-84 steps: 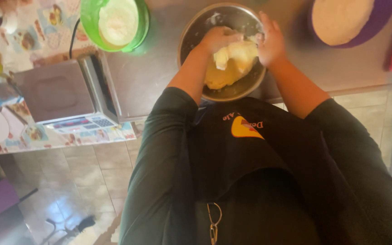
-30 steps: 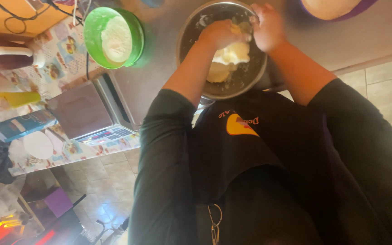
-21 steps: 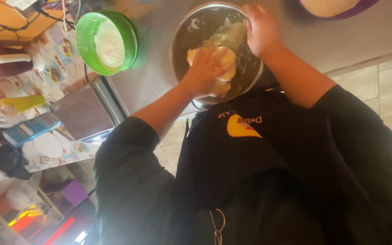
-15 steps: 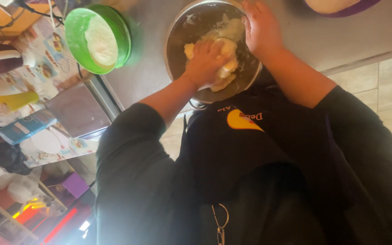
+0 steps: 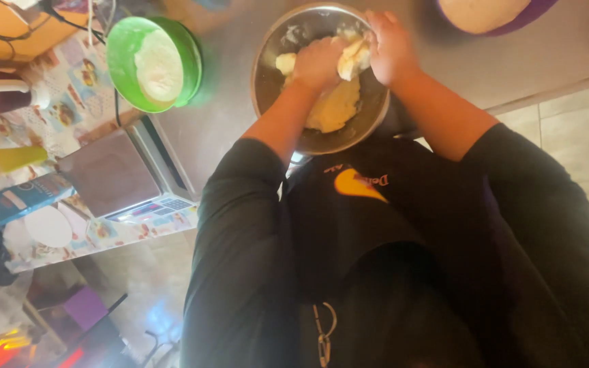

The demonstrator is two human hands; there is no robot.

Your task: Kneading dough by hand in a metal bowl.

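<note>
Clearly both hands are down in the steel bowl, working a pale yellow dough. The left hand is clenched into a fist and sits on the upper part of the mass, knuckles up. The right hand is closed over a lump of the dough at the far rim, pulling it up and toward the left fist, so the two hands meet over that torn piece.

By my reading the step in hand is kneading: one side lifted and folded while the other is pressed down. The next move would call for pushing the lifted lump back into the main body, which lies just below and nearer the person than both hands, against the bowl's near wall.

The bowl stands on the grey bench. A green bowl holding something white stands near, to the left, with a kitchen scale further left of it.
</note>
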